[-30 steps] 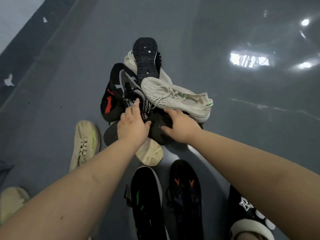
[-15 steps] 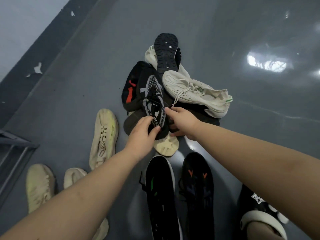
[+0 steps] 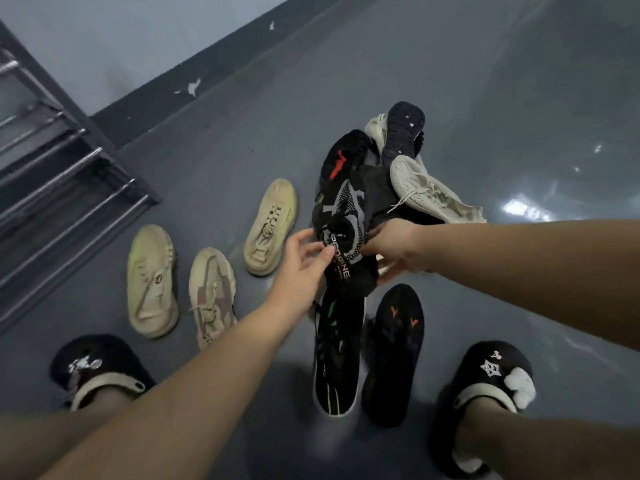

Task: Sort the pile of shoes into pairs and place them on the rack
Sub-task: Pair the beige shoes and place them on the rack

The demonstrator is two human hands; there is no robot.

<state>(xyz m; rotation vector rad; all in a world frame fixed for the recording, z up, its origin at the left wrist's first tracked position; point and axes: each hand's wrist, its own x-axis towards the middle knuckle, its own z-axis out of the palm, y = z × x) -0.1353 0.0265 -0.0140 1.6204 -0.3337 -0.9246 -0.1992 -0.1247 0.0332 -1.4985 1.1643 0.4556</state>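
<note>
A black sneaker with grey mesh and white lettering (image 3: 344,237) is lifted off the pile, toe pointing away. My left hand (image 3: 301,268) pinches its tongue and left side; my right hand (image 3: 391,245) grips its right side and heel. Behind it the pile holds a black shoe with a red stripe (image 3: 341,154), a white knit sneaker (image 3: 426,192) and an upturned black sole (image 3: 403,131). The dark metal shoe rack (image 3: 52,174) stands at the left.
Three beige sneakers (image 3: 150,282) (image 3: 211,299) (image 3: 272,226) lie on the grey floor left of my hands. Two black shoes (image 3: 337,355) (image 3: 396,351) lie below the held one. My feet wear black clogs (image 3: 93,368) (image 3: 491,386). A wall with dark skirting runs behind.
Both hands have pulled the black lettered sneaker up and toward me, out of the pile. My view has swung left, bringing the rack and more beige shoes into sight.
</note>
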